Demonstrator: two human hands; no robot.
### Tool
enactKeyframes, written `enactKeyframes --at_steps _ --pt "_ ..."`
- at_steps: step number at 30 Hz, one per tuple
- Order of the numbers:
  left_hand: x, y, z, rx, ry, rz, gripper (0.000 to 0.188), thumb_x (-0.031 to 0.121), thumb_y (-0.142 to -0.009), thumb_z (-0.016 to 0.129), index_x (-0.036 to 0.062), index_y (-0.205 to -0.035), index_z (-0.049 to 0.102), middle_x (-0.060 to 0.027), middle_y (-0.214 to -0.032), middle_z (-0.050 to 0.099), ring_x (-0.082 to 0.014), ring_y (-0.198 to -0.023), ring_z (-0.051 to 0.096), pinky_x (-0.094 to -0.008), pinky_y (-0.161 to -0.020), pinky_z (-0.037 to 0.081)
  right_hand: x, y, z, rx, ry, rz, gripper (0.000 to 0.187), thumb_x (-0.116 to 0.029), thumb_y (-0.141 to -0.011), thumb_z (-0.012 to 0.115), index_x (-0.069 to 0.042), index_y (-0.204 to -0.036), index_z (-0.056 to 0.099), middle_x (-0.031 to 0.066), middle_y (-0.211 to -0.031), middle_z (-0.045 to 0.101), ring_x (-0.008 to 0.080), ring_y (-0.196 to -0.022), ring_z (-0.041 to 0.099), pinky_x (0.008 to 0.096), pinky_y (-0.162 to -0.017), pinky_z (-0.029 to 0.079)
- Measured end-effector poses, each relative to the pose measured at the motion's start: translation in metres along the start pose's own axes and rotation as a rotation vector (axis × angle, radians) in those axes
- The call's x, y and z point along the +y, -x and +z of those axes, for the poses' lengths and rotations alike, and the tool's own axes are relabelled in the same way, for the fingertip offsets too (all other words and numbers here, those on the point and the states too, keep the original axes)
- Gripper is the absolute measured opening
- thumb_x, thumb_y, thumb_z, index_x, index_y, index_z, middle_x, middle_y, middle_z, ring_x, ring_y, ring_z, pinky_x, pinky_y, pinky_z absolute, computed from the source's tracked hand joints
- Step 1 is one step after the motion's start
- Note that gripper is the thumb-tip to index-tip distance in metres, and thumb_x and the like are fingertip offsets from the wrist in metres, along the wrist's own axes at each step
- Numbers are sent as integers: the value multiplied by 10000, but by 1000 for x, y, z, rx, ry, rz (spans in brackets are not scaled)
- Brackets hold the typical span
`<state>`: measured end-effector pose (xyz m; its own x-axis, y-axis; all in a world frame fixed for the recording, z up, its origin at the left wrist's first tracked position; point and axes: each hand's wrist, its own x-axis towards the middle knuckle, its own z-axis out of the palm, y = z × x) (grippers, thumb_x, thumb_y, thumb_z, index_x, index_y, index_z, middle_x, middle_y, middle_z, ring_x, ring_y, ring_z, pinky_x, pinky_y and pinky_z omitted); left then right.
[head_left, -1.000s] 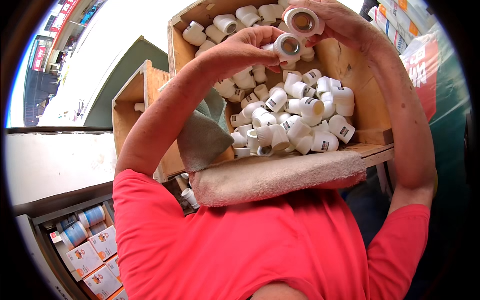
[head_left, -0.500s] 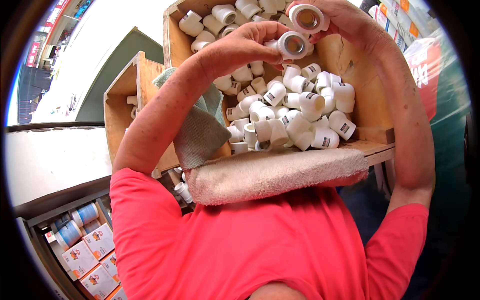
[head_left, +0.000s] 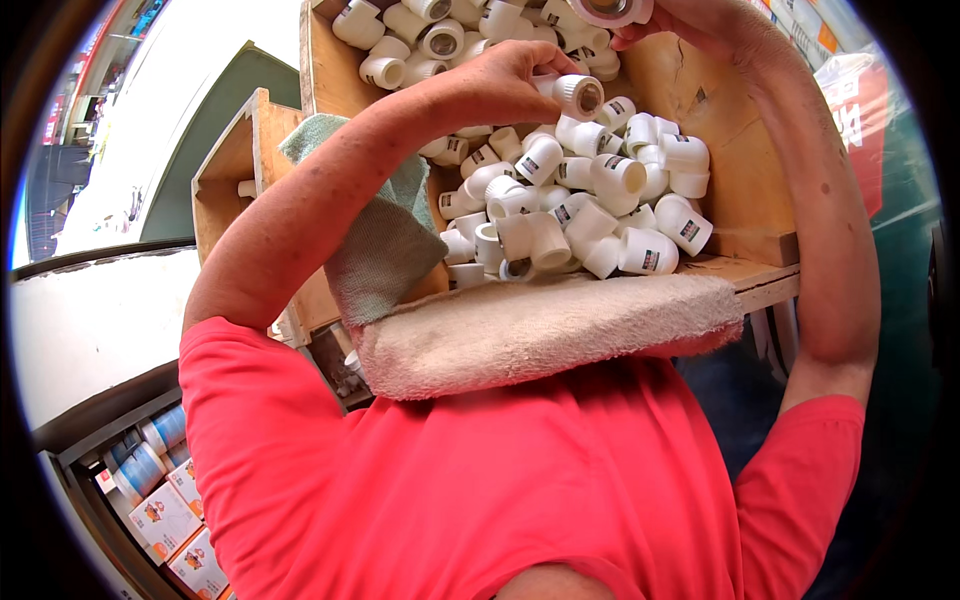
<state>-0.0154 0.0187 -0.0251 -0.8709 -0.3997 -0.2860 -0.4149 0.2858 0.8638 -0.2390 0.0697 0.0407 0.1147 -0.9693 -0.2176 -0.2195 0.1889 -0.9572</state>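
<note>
Your left hand (head_left: 505, 80) grips a ribbed white fitting (head_left: 580, 97) between thumb and fingers, its round end facing you. Your right hand (head_left: 690, 28), beyond it and to the right, grips a larger white fitting (head_left: 612, 10), cut off by the picture's top edge. The two pieces stand apart, with a gap between them.

Below your left hand, toward you, white elbow fittings (head_left: 600, 210) crowd the wooden bin (head_left: 700, 90). Under your right hand you have a bare stretch of wood along the bin's right side. The bin's near edge, nearer your body than both hands, carries a beige towel (head_left: 550, 330); a grey-green cloth (head_left: 385, 250) drapes beneath your left forearm.
</note>
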Motion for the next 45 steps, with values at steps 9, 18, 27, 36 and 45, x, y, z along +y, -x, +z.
enactKeyframes --at_steps 9,18,27,36,45 --pt "12 -29 29 -12 -327 53 561 38 -769 691 108 -1324 653 -110 -1153 705 -196 -1049 670 -326 -925 528 2 1 -1 2 14 -54 398 -398 -1056 551 -34 -1072 710 65 -922 713 124 -751 673 263 -613 574" --pt "-16 -50 53 -98 -372 317 552 60 -777 761 98 -1321 678 -177 -1238 695 -343 -1166 661 -409 -1020 519 -2 4 1 -9 -16 -44 390 -406 -1036 579 -39 -1072 707 53 -904 698 123 -747 666 255 -604 568" --pt "-11 -46 47 -144 -261 164 585 119 -791 719 94 -1368 630 -201 -1178 694 -333 -1136 661 -404 -987 519 -1 1 -1 -22 5 -18 393 -385 -1063 542 -26 -1042 700 72 -886 721 141 -726 692 259 -604 572" --pt "-2 -44 46 -121 -288 148 496 130 -797 685 57 -1288 696 -159 -1291 697 -326 -1194 656 -387 -1043 506 4 0 -3 10 -49 -12 398 -383 -1066 561 -21 -1027 722 54 -905 742 115 -754 699 244 -649 576" --pt "-7 -47 38 -53 -298 192 362 228 -894 657 60 -1213 696 -144 -1082 744 -265 -989 704 -362 -909 547 6 -3 -3 36 -14 -9 412 -407 -1057 560 -29 -1098 719 47 -949 726 107 -795 699 261 -649 599"
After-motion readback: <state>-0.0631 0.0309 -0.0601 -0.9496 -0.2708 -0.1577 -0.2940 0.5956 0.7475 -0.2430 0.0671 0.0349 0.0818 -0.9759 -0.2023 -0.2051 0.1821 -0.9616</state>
